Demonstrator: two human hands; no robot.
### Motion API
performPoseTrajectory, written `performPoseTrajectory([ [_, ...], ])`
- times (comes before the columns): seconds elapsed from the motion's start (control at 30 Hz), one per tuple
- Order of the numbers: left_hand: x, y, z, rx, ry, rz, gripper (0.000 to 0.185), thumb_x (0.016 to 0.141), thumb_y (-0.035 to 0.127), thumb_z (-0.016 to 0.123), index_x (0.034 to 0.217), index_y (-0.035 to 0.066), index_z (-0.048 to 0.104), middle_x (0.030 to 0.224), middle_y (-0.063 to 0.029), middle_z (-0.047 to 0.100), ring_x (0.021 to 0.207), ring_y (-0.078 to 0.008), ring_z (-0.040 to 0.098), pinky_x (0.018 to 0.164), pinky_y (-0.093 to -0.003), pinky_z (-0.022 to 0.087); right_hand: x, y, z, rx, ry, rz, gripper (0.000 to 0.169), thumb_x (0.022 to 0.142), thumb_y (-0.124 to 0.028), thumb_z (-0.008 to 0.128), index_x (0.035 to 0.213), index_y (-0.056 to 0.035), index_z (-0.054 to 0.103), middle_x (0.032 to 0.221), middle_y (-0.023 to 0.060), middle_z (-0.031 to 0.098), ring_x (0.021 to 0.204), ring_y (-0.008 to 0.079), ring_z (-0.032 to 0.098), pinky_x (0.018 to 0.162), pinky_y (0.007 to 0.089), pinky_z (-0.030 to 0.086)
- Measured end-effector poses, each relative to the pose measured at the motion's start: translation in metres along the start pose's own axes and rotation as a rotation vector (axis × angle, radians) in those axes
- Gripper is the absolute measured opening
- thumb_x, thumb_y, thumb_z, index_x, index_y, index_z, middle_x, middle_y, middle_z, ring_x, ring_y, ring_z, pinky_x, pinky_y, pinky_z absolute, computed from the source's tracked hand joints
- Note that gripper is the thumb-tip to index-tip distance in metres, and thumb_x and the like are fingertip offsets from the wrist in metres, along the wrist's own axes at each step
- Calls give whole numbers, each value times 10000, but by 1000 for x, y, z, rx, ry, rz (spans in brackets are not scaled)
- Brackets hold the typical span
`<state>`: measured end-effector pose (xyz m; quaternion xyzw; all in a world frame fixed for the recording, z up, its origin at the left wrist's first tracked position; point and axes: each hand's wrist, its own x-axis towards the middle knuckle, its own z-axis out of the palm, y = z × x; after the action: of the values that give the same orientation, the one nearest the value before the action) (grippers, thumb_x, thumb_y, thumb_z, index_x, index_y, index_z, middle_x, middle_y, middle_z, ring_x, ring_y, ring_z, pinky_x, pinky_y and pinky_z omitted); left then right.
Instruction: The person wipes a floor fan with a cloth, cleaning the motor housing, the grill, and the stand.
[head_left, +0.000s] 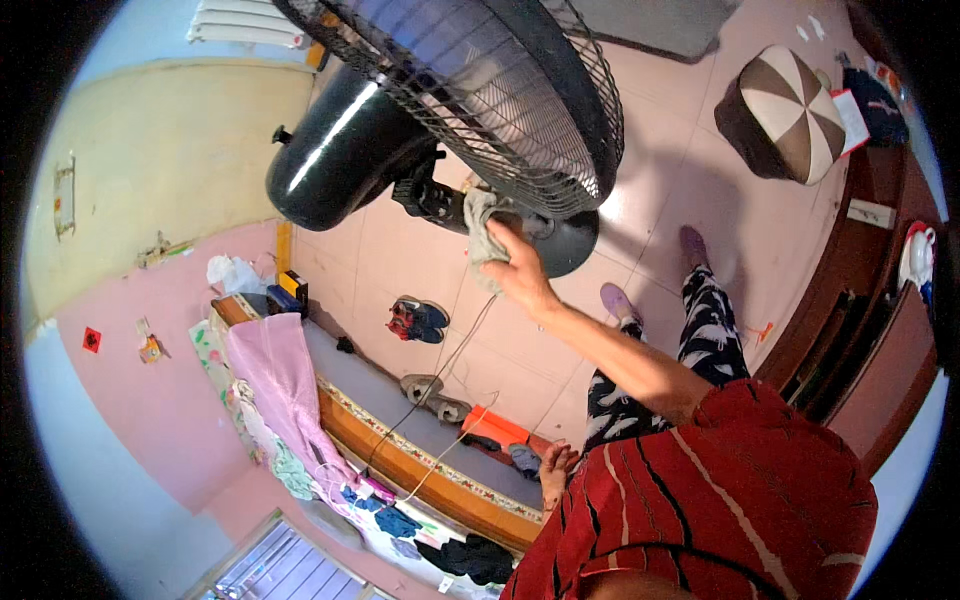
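Note:
A black pedestal fan stands before me, its motor housing (330, 161) glossy and its wire guard (517, 142) facing up and right. Crumpled in my right hand (521, 274) is a greyish cloth (484, 244), pressed against the fan's neck (431, 199) just below the motor. Under it, part of the round base (574, 240) shows on the floor; the guard, cloth and hand hide much of the pole. My left hand (556, 469) hangs low beside my red striped shirt (697, 495), fingers loosely bent, with nothing seen in it.
A dark power cord (461, 349) runs from near the fan to a pink power strip (375, 489) on the bed (420, 442). Sneakers (420, 319) and grey shoes (435, 397) lie along the bedside. A brown-and-cream pouf (787, 112) stands near a dark wooden cabinet (817, 300).

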<state>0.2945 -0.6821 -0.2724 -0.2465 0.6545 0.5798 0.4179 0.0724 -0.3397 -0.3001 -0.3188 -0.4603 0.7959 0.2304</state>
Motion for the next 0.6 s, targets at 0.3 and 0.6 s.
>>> performPoseTrajectory([
  [0.3, 11, -16, 3, 7, -7, -2, 245, 929, 71, 530, 1173, 74, 550, 1083, -92, 582, 936, -215, 610, 822, -330, 501, -2, 16, -5, -293, -4, -23, 571, 697, 16, 633, 1255, -35, 522, 1262, 121, 519, 1141, 225, 503, 934, 311, 410],
  [0.6, 46, -5, 10, 185, -13, 101, 272, 910, 37, 541, 1181, 56, 541, 983, -62, 599, 873, -190, 620, 744, -317, 529, -53, -42, -112, 57, -72, 679, 448, 726, 15, 598, 1168, -55, 601, 969, 42, 631, 854, 137, 589, 764, 282, 482],
])
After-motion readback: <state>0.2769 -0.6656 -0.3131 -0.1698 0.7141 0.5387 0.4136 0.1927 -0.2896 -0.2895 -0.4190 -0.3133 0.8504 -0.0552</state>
